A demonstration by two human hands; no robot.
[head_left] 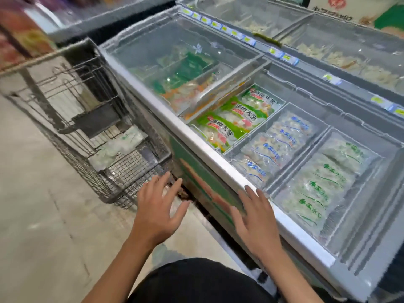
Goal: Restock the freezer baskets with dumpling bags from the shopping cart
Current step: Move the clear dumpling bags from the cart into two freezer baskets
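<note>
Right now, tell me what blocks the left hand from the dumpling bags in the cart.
The shopping cart's wire end wall stands between the left hand and the dumpling bags lying on the cart floor. The cart looks open at the top, so reaching over the wall seems clear.

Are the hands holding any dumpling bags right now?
No. The left hand and right hand are both open, holding nothing.

Open freezer [209, 154] baskets [235, 149] of dumpling bags [317, 184]; cart [105, 149] alongside.
</note>
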